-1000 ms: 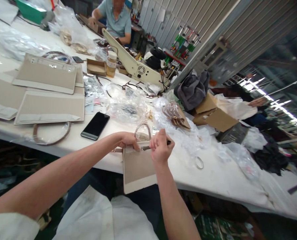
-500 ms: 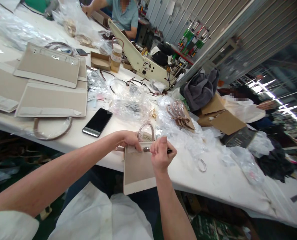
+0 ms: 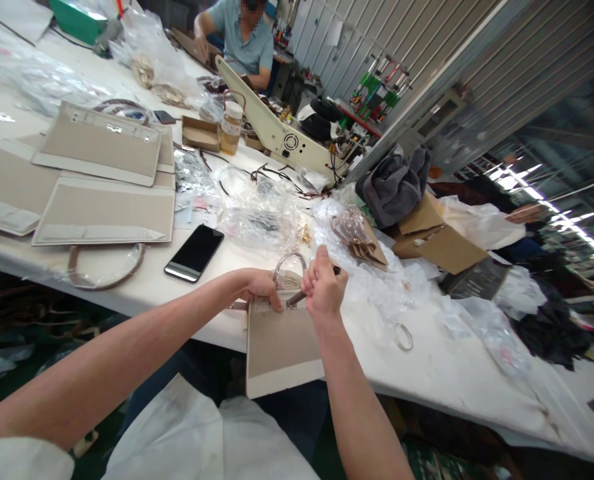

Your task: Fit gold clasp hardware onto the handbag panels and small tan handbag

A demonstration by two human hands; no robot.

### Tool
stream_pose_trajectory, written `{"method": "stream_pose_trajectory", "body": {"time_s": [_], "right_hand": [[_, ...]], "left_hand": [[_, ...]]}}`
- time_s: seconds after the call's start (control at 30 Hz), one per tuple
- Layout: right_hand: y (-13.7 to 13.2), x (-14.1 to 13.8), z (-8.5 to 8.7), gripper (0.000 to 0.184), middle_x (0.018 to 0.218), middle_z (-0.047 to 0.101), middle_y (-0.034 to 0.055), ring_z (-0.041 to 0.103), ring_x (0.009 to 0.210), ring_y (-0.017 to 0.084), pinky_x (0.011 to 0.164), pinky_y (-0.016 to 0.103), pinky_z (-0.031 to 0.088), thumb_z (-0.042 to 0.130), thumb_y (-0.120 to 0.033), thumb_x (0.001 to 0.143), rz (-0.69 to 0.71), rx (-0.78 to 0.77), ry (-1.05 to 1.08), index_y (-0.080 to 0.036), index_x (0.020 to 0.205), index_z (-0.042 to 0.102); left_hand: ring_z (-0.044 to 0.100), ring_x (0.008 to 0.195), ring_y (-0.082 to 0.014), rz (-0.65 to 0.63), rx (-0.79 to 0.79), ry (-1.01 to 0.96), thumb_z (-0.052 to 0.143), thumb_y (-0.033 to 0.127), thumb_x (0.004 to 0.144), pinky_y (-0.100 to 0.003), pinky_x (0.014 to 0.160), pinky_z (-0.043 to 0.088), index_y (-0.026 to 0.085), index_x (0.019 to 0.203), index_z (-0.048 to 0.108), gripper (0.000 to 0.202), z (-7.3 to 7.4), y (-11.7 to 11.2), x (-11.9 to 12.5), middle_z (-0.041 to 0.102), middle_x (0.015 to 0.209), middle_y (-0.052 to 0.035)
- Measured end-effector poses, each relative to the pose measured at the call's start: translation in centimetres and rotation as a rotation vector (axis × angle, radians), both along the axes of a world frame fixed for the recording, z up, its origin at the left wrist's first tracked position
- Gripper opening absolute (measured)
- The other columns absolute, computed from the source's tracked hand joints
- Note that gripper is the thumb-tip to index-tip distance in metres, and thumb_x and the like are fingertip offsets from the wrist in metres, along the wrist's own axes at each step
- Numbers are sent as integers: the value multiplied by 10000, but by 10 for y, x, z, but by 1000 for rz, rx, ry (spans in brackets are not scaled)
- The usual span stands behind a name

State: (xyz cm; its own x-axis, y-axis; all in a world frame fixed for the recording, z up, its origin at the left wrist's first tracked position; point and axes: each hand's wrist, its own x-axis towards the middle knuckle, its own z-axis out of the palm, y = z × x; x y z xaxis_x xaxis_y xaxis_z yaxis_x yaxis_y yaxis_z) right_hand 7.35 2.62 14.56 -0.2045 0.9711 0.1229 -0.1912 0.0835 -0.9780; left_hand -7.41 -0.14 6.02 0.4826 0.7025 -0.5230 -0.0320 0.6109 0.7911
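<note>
A beige bag panel [image 3: 281,347] with a pale strip along its bottom hangs over the table's front edge. My left hand [image 3: 264,288] is closed on its upper left edge, thumb on the near face. Behind that edge a looped bag handle [image 3: 291,261] stands up in clear wrapping. My right hand [image 3: 324,283] is wrapped round a slim dark metal tool [image 3: 295,299]; its exact kind is hidden by the fingers. The tool's tip touches or lies very close to small metal fittings at the panel's top edge, beside my left thumb.
Left of me lie a phone [image 3: 195,253], stacked beige panels [image 3: 107,210] and another wrapped handle [image 3: 105,283]. Ahead are plastic bags [image 3: 257,220], gold-coloured small parts [image 3: 304,235] and a cream machine [image 3: 277,127]. A co-worker [image 3: 247,40] sits across the table. Cardboard boxes [image 3: 437,233] stand right.
The tool has tilted, its outer end higher, and my right hand has turned with it. My left hand keeps its hold on the panel. The co-worker's arm has lowered.
</note>
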Motion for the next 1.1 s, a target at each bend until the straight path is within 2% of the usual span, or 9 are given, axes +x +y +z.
{"method": "stream_pose_trajectory", "body": {"time_s": [0.27,0.47,0.6,0.67,0.8,0.87,0.93,1.0,1.1], "right_hand": [[-10,-2,-13,681,493,308,-82,275,364,83,344,254,180,800,-615,978,24,21,-43,-242,581,390],[-44,20,-39,683,517,297,-67,313,417,107,431,271,265,708,-574,1064,-70,252,36,-233,598,344],[-52,26,-53,688,505,306,-59,296,416,110,438,264,269,718,-558,1059,-85,363,146,-221,576,362],[-48,29,-45,706,505,285,-65,274,407,103,425,250,261,717,-579,1054,-57,306,208,-218,572,348],[-20,61,-5,740,502,251,-84,210,384,89,374,235,245,679,-702,1026,36,61,186,-232,599,299],[0,92,10,737,500,261,-93,191,381,82,352,231,198,735,-721,975,33,-37,89,-244,607,311],[21,125,10,739,489,280,-99,203,376,77,347,232,142,824,-740,883,40,-158,-130,-255,601,344],[38,151,-7,752,469,296,-93,232,370,85,354,243,137,820,-813,821,50,-264,-453,-269,584,358],[53,172,-43,730,445,374,-43,361,400,135,407,282,269,724,-859,853,-7,-267,-790,-276,552,403]], "left_hand": [[747,663,-257,38,15,-21,862,89,517,-352,612,643,168,900,745,408,-7,-1,2,803,808,-61],[740,673,-250,1,49,8,855,114,537,-328,586,629,153,859,755,340,-11,0,0,792,795,-58],[735,674,-244,13,57,44,874,120,529,-303,558,610,153,833,758,327,-6,0,-1,792,784,-56],[742,697,-246,-1,54,64,898,134,525,-300,570,614,157,842,768,344,-2,-1,-2,798,796,-57],[774,766,-269,-71,8,32,943,201,536,-329,641,648,153,951,809,439,5,-4,-5,833,909,-97],[792,814,-279,-82,-22,2,963,223,543,-326,667,655,151,993,816,479,6,-4,-8,844,986,-119],[802,856,-281,-90,-29,6,979,224,547,-313,686,657,146,998,814,487,7,-4,-10,847,1036,-130],[806,881,-273,-121,-29,10,988,221,555,-307,714,661,144,1002,812,487,9,-3,-12,847,1067,-131],[807,896,-265,-182,-36,-19,998,245,577,-317,753,669,156,1058,818,521,16,-1,-12,845,1105,-120]]}}
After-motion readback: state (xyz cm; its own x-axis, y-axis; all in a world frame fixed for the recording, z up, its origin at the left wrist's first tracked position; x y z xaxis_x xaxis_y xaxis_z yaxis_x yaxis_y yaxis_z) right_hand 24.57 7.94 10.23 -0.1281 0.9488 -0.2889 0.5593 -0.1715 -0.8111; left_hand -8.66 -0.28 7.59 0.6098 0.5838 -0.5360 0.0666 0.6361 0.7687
